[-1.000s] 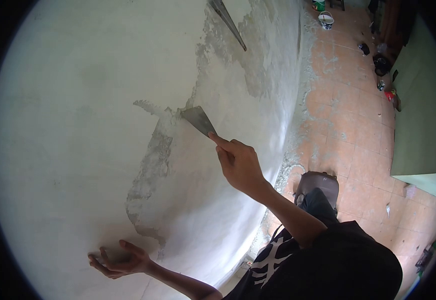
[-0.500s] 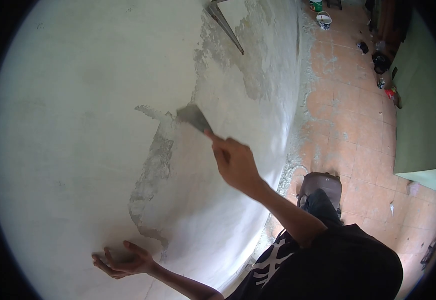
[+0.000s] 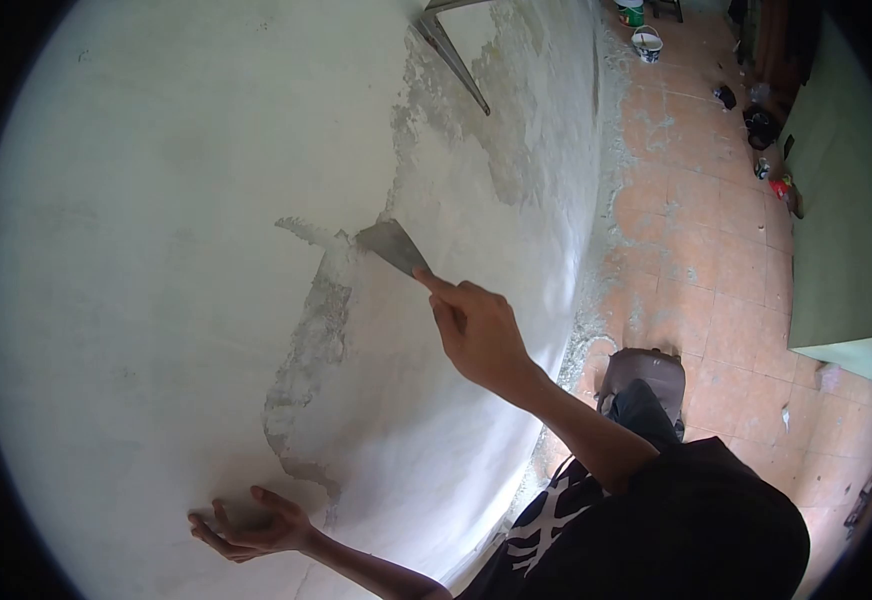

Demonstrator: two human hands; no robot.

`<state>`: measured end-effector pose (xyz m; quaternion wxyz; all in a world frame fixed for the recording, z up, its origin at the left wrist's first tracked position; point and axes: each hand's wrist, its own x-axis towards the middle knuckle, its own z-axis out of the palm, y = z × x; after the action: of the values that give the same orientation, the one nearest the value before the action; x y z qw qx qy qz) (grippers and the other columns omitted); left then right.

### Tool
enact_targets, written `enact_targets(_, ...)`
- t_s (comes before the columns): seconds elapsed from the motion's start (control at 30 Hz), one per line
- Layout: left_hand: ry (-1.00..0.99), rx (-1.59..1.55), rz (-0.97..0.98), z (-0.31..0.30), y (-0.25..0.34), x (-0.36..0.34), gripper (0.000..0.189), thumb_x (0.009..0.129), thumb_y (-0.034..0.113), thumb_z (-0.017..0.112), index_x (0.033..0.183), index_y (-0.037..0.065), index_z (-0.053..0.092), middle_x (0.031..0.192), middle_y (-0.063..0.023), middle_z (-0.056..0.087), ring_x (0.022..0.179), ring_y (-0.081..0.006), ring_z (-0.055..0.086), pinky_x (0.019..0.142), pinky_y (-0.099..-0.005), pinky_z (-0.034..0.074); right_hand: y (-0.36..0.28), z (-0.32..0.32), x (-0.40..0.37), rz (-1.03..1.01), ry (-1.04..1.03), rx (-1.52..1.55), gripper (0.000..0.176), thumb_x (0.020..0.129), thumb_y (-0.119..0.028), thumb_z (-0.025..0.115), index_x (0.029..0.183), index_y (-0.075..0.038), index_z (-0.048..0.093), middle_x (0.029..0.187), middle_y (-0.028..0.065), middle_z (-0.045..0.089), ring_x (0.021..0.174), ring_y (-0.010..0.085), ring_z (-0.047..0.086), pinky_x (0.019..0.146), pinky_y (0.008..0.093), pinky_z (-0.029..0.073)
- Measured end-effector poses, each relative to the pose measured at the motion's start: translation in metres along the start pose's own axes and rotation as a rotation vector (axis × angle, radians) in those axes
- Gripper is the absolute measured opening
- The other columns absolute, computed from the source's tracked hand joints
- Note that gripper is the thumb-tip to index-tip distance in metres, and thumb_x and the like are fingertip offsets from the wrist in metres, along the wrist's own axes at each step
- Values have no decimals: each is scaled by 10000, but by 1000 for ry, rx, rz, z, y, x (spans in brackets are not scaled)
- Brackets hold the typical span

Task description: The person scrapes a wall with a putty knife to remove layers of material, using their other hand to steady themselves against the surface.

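My right hand (image 3: 484, 335) is closed around the handle of a scraper (image 3: 394, 246), with a finger stretched along the base of its blade. The blade's edge meets the wall (image 3: 156, 270) at the upper end of a rough grey patch (image 3: 306, 335) where the surface coat is gone. The handle is mostly hidden in my palm. At lower left, my left hand (image 3: 253, 528) rests by the wall, empty, its fingers apart and curved. Higher up, a metal bracket (image 3: 456, 62) sticks out from the wall near another bare patch (image 3: 501, 130).
Orange floor tiles (image 3: 731, 260) run along the wall's base, strewn with pale crumbs. A brown stool-like seat (image 3: 646, 375) is beside my leg. Farther off stand a white bucket (image 3: 647, 44) and a green can (image 3: 631, 13). A pale green panel (image 3: 841, 220) borders the right side.
The scraper's blade has shifted very slightly and now looks sharper, less blurred. My left hand has hardly moved. The whole view has drifted a little.
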<state>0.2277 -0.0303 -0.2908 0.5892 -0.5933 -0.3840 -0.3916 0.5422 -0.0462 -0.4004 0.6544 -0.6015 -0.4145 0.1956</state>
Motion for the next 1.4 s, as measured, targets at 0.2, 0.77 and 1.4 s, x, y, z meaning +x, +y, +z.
enact_targets(0.2, -19, 61, 4, -2, 0, 0, 482, 906, 507, 573, 1152, 92, 573, 1373, -137, 469, 1313, -309, 451, 957, -463, 364, 1, 11, -15, -38, -10, 25, 364, 926, -51, 559, 1286, -70, 607, 613, 97, 491, 511, 194, 493, 531, 336, 418)
enact_targets(0.77, 4, 64, -14, 0, -1, -3, 478, 906, 530, 554, 1149, 120, 582, 1389, -112, 475, 1312, -279, 453, 963, -453, 341, -16, 7, -8, -35, 14, 74, 342, 944, -68, 545, 1280, -70, 612, 601, 89, 483, 509, 172, 477, 528, 328, 408)
enact_targets(1.4, 45, -25, -41, 2, 0, -5, 452, 896, 532, 574, 1136, 149, 597, 1383, -52, 525, 1328, -249, 439, 995, -451, 318, -14, 23, -20, -54, 55, 78, 356, 941, -58, 538, 1290, -73, 603, 616, 111, 512, 538, 193, 502, 568, 328, 426)
